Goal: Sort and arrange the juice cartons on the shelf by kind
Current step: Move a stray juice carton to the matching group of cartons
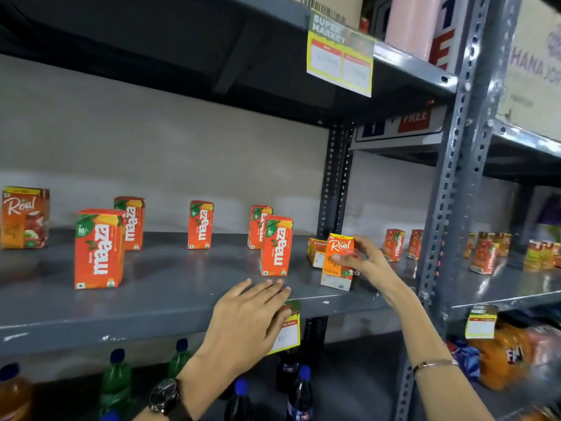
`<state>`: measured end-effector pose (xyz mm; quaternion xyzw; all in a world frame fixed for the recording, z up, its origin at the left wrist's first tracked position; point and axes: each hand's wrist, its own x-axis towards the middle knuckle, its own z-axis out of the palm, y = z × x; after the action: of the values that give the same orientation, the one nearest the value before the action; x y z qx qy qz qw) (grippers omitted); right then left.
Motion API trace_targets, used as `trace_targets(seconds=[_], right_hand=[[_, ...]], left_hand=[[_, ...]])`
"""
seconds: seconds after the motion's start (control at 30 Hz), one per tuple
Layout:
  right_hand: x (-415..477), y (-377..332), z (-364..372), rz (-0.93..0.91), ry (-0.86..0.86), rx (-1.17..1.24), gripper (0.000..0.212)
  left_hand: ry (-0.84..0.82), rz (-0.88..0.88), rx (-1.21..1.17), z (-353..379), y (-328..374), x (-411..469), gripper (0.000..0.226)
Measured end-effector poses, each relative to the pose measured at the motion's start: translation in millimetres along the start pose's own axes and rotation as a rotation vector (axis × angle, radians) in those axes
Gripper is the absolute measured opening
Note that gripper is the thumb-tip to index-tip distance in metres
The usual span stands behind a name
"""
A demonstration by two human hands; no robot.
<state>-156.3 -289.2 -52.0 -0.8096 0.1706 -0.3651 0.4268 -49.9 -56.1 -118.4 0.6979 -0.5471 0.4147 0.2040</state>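
My right hand (368, 262) grips a small orange Real carton (337, 262) at the right end of the grey shelf (170, 296), lifted and tilted slightly. Another Real carton (315, 252) lies tipped just behind it. My left hand (252, 317) rests flat and open on the shelf's front edge, holding nothing. Several red Maaza cartons stand spread along the shelf: a near one (99, 249), one behind it (131, 221), one in the middle (200, 224), and a pair (276, 246) beside my right hand. A larger Real carton (24, 218) stands at the far left.
A perforated steel upright (449, 183) divides this bay from the right one, where more small cartons (485, 253) stand. Price tags hang from the shelf edges (341, 53). Bottles (117, 381) fill the shelf below. The upper shelf (394, 60) overhangs.
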Motion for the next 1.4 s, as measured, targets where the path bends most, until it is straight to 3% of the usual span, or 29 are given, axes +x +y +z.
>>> trace_targets(seconds=[0.33, 0.47, 0.63, 0.83, 1.0, 1.17, 1.4], right_hand=[[-13, -10, 6, -0.268, 0.136, 0.225, 0.061], [-29, -34, 14, -0.388, 0.186, 0.228, 0.061], [-54, -93, 51, -0.556, 0.073, 0.292, 0.06], [-72, -194, 172, -0.736, -0.094, 0.416, 0.062], [-83, -286, 306, -0.819, -0.151, 0.544, 0.062], [-92, -351, 437, -0.735, -0.203, 0.579, 0.066], [-82, -355, 563, -0.565, -0.364, 0.253, 0.069]], left_hand=[[0.029, 0.002, 0.025, -6, 0, 0, 0.036], [0.156, -0.068, -0.045, -24, -9, -9, 0.038], [0.376, -0.106, -0.046, -71, -53, -44, 0.033], [0.561, -0.209, 0.14, -153, -149, -130, 0.032], [0.674, -0.56, 0.266, -224, -240, -215, 0.036], [0.713, -0.788, 0.337, -261, -306, -274, 0.041], [0.614, -0.774, 0.411, -253, -342, -300, 0.045]])
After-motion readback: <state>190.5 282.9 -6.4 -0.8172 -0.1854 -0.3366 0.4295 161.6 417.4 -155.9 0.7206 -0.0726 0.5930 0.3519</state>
